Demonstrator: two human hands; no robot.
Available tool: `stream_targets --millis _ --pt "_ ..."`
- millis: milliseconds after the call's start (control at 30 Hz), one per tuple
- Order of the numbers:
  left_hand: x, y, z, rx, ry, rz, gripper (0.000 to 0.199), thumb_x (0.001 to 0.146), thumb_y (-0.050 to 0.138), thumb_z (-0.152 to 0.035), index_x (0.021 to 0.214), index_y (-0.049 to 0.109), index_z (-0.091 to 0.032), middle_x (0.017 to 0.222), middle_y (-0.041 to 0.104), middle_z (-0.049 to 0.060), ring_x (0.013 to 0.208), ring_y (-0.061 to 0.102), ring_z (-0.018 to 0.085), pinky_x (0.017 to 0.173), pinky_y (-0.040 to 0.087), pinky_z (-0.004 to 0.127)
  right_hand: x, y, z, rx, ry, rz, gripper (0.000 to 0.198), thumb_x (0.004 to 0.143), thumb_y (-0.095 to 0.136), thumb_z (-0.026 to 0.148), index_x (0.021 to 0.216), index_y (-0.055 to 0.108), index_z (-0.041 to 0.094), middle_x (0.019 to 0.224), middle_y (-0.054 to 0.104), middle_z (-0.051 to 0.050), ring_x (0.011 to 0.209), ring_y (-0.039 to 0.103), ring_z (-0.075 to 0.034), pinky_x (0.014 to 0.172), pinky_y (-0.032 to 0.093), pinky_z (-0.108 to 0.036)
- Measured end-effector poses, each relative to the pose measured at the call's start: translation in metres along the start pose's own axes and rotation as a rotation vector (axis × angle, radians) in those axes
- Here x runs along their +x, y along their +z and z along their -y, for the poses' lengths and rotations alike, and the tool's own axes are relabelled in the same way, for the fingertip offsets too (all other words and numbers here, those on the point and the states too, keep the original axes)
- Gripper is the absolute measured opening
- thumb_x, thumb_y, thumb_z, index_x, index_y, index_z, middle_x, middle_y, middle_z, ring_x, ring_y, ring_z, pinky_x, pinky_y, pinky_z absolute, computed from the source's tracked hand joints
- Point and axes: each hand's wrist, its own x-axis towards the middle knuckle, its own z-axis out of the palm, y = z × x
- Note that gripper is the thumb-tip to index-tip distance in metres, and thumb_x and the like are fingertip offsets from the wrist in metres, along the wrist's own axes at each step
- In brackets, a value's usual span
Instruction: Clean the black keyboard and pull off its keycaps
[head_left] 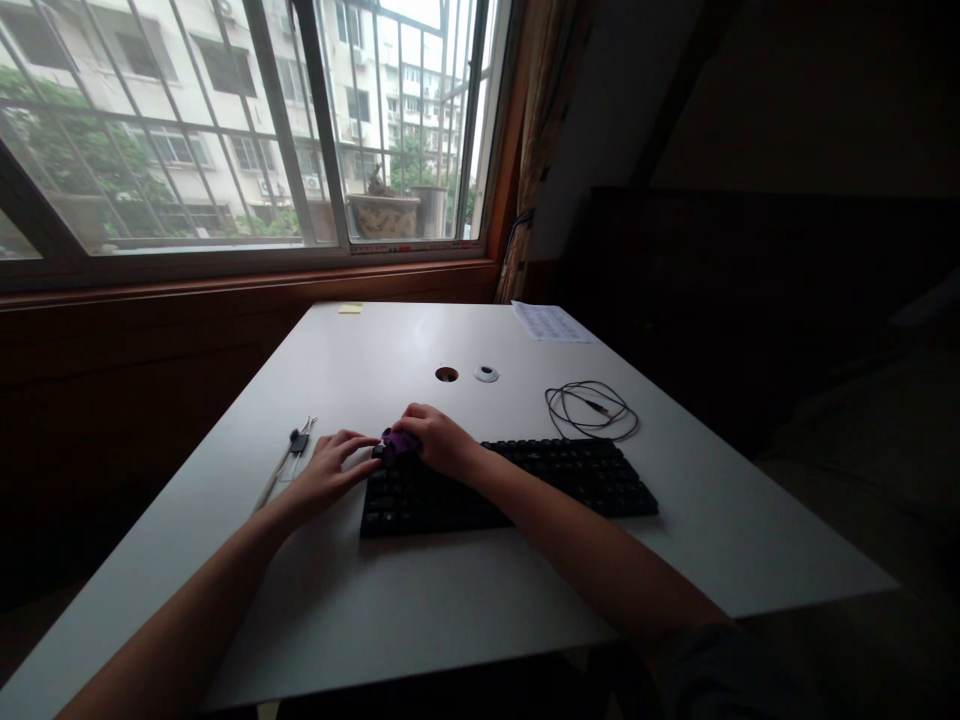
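A black keyboard (pixel 577 470) lies on the white table, partly covered by my right forearm. My right hand (pixel 439 438) is closed on a soft-looking purple piece (pixel 401 442), perhaps a cloth, above the keyboard's far left corner. Right beside it, my left hand (pixel 337 466) has thumb and fingertips around a small black piece (pixel 378 453) that looks like a keycap. The purple piece touches or nearly touches it; I cannot tell which. Left of my left hand lie a thin white stick (pixel 271 480) and a black clip-like piece (pixel 299 441) with wire prongs.
A coiled black cable (pixel 592 408) lies behind the keyboard. Further back are a round table hole (pixel 447 374), a white ring cover (pixel 486 373), a yellow sticky note (pixel 350 309) and a printed sheet (pixel 551 322). A barred window (pixel 247 130) stands beyond the table.
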Motion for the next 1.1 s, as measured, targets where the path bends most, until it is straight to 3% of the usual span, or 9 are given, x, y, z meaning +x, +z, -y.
stream_targets --millis 467,733,1100 --pt "0.003 0.002 -0.005 -0.010 -0.035 0.001 0.040 0.086 0.060 -0.055 0.113 0.068 -0.027 0.115 0.061 0.006 0.114 0.048 0.032 0.103 0.037 0.048 -0.018 -0.021 -0.009 -0.191 -0.037 0.153 0.042 0.072 0.052 -0.008 0.102 0.070 0.016 0.099 0.060 -0.009 0.090 0.050 -0.020 0.082 0.044 -0.031" --pt "0.003 0.003 -0.003 -0.017 -0.050 0.016 0.042 0.085 0.060 -0.058 0.114 0.067 -0.027 0.117 0.060 0.006 0.116 0.046 0.034 0.102 0.038 0.050 -0.055 -0.050 -0.024 -0.143 0.073 0.141 0.050 0.065 0.049 -0.013 0.101 0.070 0.016 0.098 0.062 -0.007 0.093 0.052 -0.019 0.083 0.044 -0.030" --pt "0.003 0.007 0.006 -0.003 -0.019 -0.003 0.042 0.087 0.058 -0.059 0.114 0.066 -0.029 0.116 0.060 0.006 0.116 0.046 0.034 0.102 0.038 0.051 -0.111 -0.097 -0.046 -0.189 0.197 0.097 0.042 0.072 0.052 -0.008 0.098 0.072 0.018 0.096 0.062 -0.008 0.094 0.056 -0.020 0.085 0.045 -0.032"
